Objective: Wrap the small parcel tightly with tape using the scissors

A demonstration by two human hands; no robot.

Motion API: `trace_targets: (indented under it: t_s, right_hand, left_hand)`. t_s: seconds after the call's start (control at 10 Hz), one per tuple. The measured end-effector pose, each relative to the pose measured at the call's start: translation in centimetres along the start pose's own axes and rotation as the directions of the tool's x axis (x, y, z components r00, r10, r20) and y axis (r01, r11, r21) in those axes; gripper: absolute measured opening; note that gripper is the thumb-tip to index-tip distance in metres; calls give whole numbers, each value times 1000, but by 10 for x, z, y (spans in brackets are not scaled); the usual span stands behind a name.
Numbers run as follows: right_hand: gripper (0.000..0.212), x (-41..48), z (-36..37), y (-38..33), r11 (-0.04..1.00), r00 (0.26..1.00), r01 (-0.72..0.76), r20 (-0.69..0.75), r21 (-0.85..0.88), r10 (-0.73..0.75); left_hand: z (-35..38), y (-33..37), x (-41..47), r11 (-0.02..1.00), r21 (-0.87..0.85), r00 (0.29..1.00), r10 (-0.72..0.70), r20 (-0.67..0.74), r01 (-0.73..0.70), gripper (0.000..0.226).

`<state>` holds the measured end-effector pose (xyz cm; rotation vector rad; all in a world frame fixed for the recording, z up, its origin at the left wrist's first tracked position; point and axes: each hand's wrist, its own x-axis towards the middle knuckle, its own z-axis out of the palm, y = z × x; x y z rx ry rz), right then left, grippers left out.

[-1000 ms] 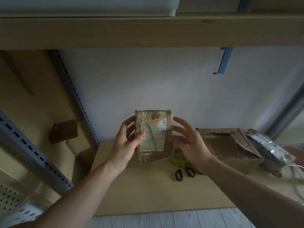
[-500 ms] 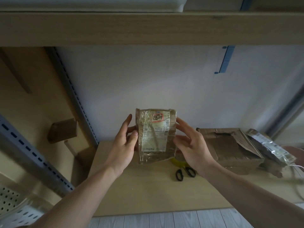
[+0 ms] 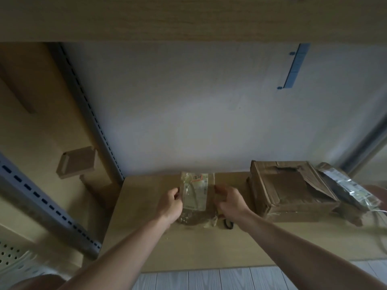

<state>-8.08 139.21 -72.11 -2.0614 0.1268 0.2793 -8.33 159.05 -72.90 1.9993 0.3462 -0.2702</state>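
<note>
**Dim, soft light; blur at the centre**

The scene is dim and low in contrast, with a dull yellow-grey cast. The wall (image 3: 188,111) is the brightest area, palest through the middle, and it fades to dark toward the left and the corners. Shadows are soft and have no hard edges. The left hand (image 3: 170,206), the right hand (image 3: 230,203) and the parcel (image 3: 195,193) are smeared by motion blur, and the label's print is unreadable. The scissors (image 3: 228,223) show only as a dark loop in shade. A plastic bag (image 3: 347,185) at the right carries small white glints. The wide lens tilts and bows the rail (image 3: 41,203) at the left.
</note>
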Motion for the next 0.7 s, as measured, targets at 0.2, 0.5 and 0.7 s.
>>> trace_targets:
  t_s: [0.2, 0.5, 0.7]
  right_hand:
    - [37, 14, 10, 17, 993, 998, -37, 41, -108, 41]
    - [37, 16, 21, 34, 994, 997, -28, 70, -103, 36]
    - [39, 23, 17, 32, 992, 997, -45, 60, -115, 52]
  left_hand:
    - [12, -8, 11, 997, -42, 997, -70, 29, 71, 16]
    - [18, -24, 19, 986, 158, 992, -75, 103, 58, 23]
    - [10, -17, 12, 964, 263, 997, -51, 64, 32, 43]
